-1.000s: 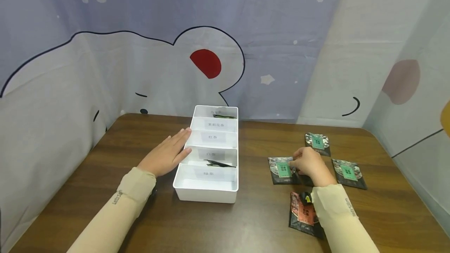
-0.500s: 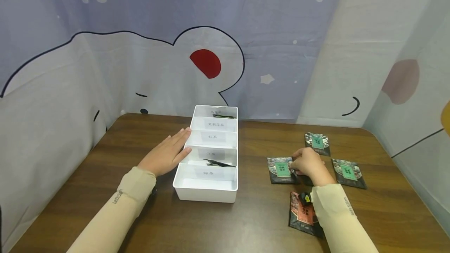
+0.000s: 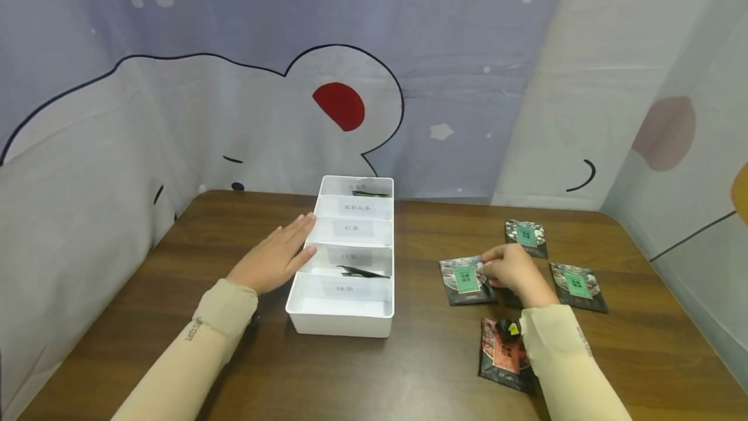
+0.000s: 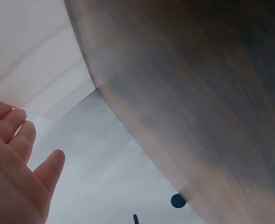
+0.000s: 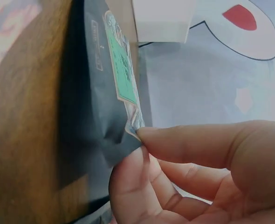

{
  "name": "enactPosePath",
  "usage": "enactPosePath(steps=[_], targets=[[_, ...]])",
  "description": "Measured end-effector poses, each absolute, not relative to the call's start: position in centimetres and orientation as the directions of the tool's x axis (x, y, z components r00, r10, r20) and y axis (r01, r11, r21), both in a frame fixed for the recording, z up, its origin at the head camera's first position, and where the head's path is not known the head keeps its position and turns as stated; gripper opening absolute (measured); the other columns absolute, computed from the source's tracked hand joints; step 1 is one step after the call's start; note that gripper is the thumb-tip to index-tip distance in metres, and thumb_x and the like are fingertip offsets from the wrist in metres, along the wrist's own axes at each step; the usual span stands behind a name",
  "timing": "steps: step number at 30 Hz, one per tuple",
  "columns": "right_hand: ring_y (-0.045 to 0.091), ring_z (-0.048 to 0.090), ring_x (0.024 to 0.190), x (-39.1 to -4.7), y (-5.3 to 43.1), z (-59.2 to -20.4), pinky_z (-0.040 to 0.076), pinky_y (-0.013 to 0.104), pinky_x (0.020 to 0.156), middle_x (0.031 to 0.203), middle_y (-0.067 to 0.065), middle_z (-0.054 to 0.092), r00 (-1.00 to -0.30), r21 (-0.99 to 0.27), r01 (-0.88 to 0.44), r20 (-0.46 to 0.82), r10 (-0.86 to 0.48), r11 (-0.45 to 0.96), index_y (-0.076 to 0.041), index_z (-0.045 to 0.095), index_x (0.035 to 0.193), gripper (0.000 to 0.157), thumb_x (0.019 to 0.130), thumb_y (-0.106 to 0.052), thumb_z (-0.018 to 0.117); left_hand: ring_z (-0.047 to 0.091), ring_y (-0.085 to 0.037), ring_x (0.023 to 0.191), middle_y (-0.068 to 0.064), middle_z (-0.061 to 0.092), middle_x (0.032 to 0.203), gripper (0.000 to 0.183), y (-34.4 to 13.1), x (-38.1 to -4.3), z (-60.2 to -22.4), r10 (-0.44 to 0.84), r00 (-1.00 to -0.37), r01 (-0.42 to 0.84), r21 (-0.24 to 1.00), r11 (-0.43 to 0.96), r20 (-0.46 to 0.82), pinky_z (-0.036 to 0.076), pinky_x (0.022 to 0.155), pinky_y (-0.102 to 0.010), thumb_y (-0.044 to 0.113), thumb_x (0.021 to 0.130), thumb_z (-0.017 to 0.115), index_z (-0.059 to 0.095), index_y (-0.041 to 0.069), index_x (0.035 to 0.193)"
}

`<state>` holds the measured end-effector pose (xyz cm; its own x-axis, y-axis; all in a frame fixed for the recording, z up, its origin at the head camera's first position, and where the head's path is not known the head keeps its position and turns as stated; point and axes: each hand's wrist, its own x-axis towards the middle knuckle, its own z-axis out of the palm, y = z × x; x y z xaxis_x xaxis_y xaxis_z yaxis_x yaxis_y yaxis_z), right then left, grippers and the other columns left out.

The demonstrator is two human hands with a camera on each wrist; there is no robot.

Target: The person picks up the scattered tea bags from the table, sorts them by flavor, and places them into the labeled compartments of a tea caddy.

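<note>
My right hand (image 3: 514, 273) pinches the right edge of a black tea packet with a green label (image 3: 466, 280). In the right wrist view, thumb and forefinger grip a corner of that tea packet (image 5: 100, 100), which is tilted up off the wood. My left hand (image 3: 271, 255) lies with straight fingers along the left side of a white divided box (image 3: 341, 325). The left wrist view has its fingertips at the box's wall (image 4: 30, 56). Dark packets lie in the box's rearmost compartment and in the second one from the front.
A red-labelled packet (image 3: 504, 359) lies partly beneath the right forearm. Two more green-labelled packets, one behind (image 3: 526, 239) and one to the right (image 3: 578, 286), rest on the wooden table (image 3: 432, 369). Another dark packet is mostly hidden under the right hand. A printed curtain (image 3: 456, 83) hangs behind.
The right hand has shifted the pinched green-labelled packet slightly left, and its near-hand edge has lifted a little. The left hand keeps its place against the box.
</note>
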<state>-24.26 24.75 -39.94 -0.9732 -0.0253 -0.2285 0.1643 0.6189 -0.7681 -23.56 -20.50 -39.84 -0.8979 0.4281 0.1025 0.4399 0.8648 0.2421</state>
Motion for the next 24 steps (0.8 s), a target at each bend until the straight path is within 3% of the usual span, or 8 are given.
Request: enactPosePath(steps=[12, 21, 24], targets=[[0.017, 0.065, 0.078, -24.2, 24.0, -39.6, 0.062, 0.03, 0.071, 0.103, 0.018, 0.068, -0.971, -0.853, 0.194, -0.237, -0.027, 0.484, 0.011, 0.06, 0.121, 0.028, 0.095, 0.001, 0.062, 0.018, -0.027, 0.155, -0.007, 0.017, 0.169, 0.07, -20.5, -23.6, -40.0, 0.426, -0.899, 0.438, 0.24, 0.866, 0.104, 0.018, 0.124, -0.053, 0.05, 0.109, 0.032, 0.015, 0.008, 0.163], [0.019, 0.07, 0.085, -23.8, 23.4, -39.0, 0.062, 0.034, 0.075, 0.109, 0.022, 0.068, -0.986, -0.867, 0.121, -0.16, -0.04, 0.483, 0.01, 0.059, 0.122, 0.027, 0.097, 0.0, 0.062, 0.018, -0.027, 0.155, -0.007, 0.018, 0.168, 0.07, -20.6, -23.7, -40.0, 0.431, -0.895, 0.446, 0.218, 0.868, 0.113, 0.018, 0.124, -0.052, 0.05, 0.109, 0.033, 0.017, 0.008, 0.163], [0.02, 0.071, 0.083, -23.7, 23.1, -38.8, 0.062, 0.04, 0.08, 0.107, 0.02, 0.069, -0.991, -0.864, 0.092, -0.128, -0.039, 0.494, 0.008, 0.059, 0.123, 0.028, 0.097, -0.001, 0.062, 0.019, -0.028, 0.155, -0.008, 0.02, 0.168, 0.07, -20.6, -23.7, -39.9, 0.436, -0.891, 0.453, 0.195, 0.87, 0.123, 0.018, 0.124, -0.053, 0.05, 0.109, 0.034, 0.019, 0.007, 0.162]])
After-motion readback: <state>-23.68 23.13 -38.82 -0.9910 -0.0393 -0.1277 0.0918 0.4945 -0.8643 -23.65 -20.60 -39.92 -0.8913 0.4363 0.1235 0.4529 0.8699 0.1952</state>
